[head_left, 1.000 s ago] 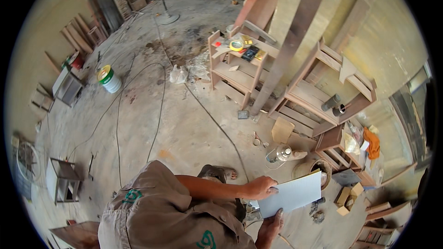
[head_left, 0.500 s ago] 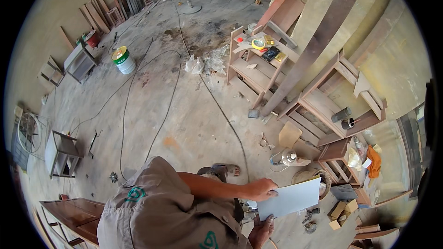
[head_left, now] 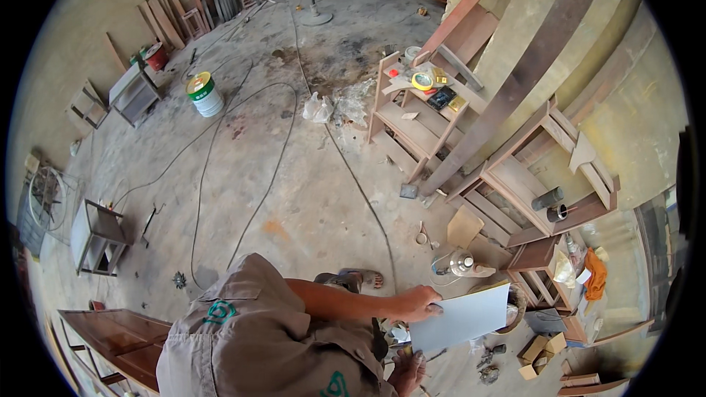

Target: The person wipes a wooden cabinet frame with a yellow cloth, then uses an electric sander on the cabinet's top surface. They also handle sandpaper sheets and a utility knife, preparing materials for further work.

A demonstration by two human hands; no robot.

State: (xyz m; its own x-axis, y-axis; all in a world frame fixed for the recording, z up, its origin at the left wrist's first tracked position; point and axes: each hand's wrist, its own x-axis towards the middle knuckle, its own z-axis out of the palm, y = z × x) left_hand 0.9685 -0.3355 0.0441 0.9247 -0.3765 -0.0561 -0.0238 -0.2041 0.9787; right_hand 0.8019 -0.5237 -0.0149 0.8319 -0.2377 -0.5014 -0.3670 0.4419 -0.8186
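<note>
A pale grey-white rectangular sheet [head_left: 463, 316] is held out flat in front of me. My left hand [head_left: 418, 303] pinches its far left corner, fingers bent and thumb pressed against the surface. Below it, my right hand [head_left: 408, 373] is curled at the near left corner, its thumb at the sheet's edge; most of its fingers are hidden. Just beyond the sheet, a partly covered round container [head_left: 517, 309] stands on the floor. A metal spray-gun-like cup [head_left: 462, 261] sits a little farther away.
Unfinished wooden frames [head_left: 544, 176] and a small wooden stand [head_left: 412, 121] line the right side. An open cardboard box [head_left: 540, 356] lies at the lower right. Cables [head_left: 360, 184] cross the concrete floor. A white-and-green bucket [head_left: 206, 95] and a small cabinet [head_left: 99, 239] stand left.
My right hand has slid slightly down and left along the sheet's near corner. My left hand stays in place on the sheet. The view has shifted a little.
</note>
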